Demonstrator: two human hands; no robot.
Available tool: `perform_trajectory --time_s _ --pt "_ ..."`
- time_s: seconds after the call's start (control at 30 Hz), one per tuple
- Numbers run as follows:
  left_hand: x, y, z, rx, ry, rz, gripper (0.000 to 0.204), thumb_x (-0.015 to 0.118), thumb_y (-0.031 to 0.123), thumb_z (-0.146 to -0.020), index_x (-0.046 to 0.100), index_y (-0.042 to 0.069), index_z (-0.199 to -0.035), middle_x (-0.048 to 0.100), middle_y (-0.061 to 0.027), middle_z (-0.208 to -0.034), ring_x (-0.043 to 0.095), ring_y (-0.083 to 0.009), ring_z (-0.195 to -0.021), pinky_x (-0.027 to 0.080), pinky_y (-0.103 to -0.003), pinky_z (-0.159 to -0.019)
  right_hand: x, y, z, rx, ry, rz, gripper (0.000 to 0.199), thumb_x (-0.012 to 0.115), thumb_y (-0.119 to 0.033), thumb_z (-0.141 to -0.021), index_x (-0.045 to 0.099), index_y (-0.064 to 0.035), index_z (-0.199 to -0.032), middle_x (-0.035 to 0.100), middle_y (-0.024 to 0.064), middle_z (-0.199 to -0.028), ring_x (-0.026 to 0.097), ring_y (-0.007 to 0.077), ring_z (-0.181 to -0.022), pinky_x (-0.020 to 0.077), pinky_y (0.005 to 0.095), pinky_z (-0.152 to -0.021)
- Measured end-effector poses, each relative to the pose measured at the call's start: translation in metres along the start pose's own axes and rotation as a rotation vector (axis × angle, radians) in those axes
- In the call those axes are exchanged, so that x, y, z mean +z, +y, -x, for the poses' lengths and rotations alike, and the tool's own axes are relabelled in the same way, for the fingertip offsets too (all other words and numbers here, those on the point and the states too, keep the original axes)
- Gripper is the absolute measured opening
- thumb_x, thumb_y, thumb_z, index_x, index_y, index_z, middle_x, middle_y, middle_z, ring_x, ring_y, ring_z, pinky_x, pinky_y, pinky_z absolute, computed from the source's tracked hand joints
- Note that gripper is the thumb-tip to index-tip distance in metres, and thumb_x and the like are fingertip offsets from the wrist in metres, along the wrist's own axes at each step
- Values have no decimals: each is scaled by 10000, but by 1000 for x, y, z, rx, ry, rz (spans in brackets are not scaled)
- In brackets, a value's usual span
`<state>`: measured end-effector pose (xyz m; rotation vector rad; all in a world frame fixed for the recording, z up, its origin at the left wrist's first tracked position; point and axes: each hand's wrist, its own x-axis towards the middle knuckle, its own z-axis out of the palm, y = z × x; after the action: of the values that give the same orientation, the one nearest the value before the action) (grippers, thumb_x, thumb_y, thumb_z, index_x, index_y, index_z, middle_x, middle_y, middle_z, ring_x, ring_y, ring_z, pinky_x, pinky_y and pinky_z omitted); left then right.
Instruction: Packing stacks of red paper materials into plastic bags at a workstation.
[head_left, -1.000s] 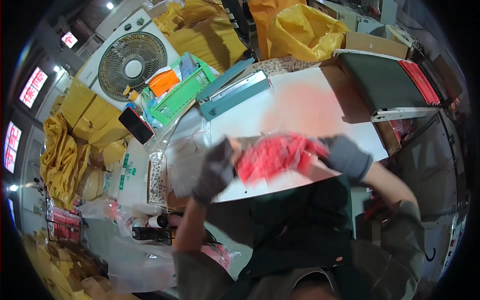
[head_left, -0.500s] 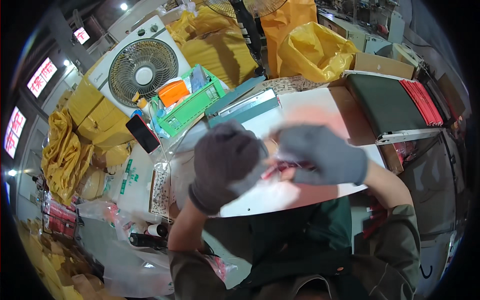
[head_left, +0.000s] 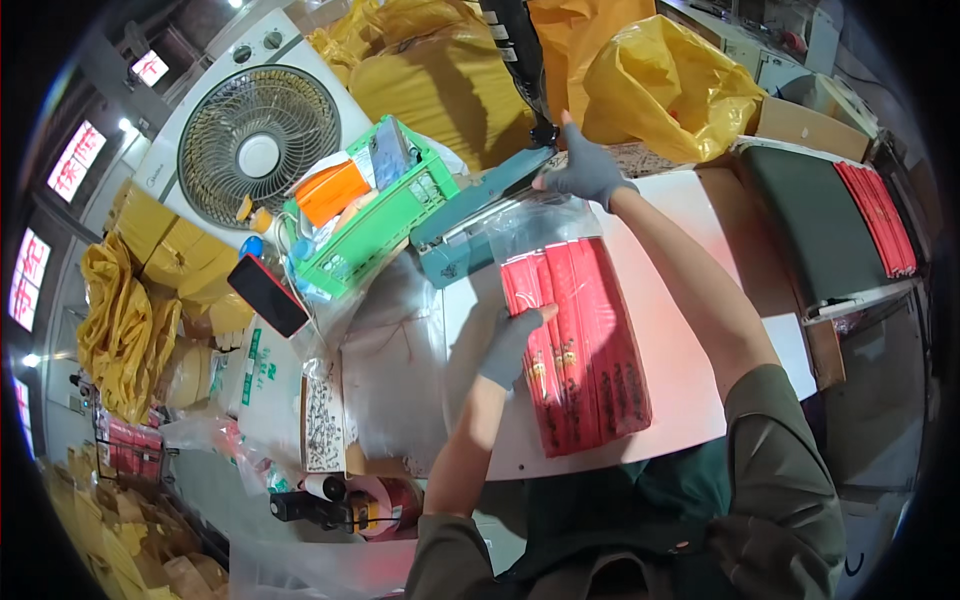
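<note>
A clear plastic bag of long red packets (head_left: 590, 340) lies on the white tabletop, its clear end toward a blue-grey bag sealer (head_left: 460, 255). My left hand (head_left: 510, 345), in a grey fingerless glove, grips the bag's left side with the thumb on top. Up at the far end of the sealer's raised-looking arm (head_left: 490, 190) is my right hand (head_left: 590, 175), gloved the same way. Its thumb and a finger are spread apart at the arm's tip; whether it presses there I cannot tell. The bag's far edge meets the sealer, and the exact contact is hidden.
Left of the sealer stands a green crate (head_left: 375, 215) with an orange box in it, beside a box fan (head_left: 260, 140). A phone (head_left: 268, 296) leans nearby. More red packets (head_left: 875, 220) lie on a dark green pad (head_left: 810, 220) at right. Yellow bags (head_left: 670, 90) stand behind.
Both hands were together over the table, blurred around something red. Now they are apart: the left holds the red bag flat, the right has moved far forward to the sealer.
</note>
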<state>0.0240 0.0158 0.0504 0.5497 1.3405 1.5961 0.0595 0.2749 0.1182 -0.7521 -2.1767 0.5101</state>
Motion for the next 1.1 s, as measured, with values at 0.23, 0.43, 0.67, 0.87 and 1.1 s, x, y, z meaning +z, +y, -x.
perform_trajectory --time_s 0.23,0.43,0.67,0.87,1.1 --pt "-42 29 -48 177 200 24 426 676 144 -783 582 -27 -1162 629 -94 -1095 597 -179 -969 465 -302 -851 6 -30 -47 -181 5 -252 494 683 -438 -787 609 -123 -1160 660 131 -946 640 301 -864 490 364 -787" --pt "-59 15 -57 221 151 -11 392 661 144 -793 598 -20 -1143 639 -78 -1072 604 -169 -954 459 -295 -854 46 12 -23 -147 -137 -81 316 621 -383 -834 576 -73 -872 533 142 -770 556 327 -745 443 403 -678" --pt "-46 33 -37 158 104 -19 381 656 159 -809 596 -23 -1138 649 -73 -1053 591 -145 -955 450 -291 -850 48 17 -30 -175 -151 -9 315 598 -414 -840 560 -102 -859 552 140 -808 570 339 -786 442 419 -665" --pt "-32 -3 5 201 117 -138 327 602 251 -893 591 -7 -1093 643 -55 -883 574 -91 -786 474 -282 -641 41 29 -25 -174 -151 64 311 586 -358 -868 552 -89 -1021 579 171 -885 574 336 -823 452 414 -721" --pt "-45 -12 51 380 520 -1502 323 630 241 -838 587 -19 -1023 621 -130 -941 593 -256 -874 448 -385 -750 20 103 154 5 -348 -599 317 566 -131 -890 520 19 -1166 578 99 -896 556 198 -847 458 326 -789"
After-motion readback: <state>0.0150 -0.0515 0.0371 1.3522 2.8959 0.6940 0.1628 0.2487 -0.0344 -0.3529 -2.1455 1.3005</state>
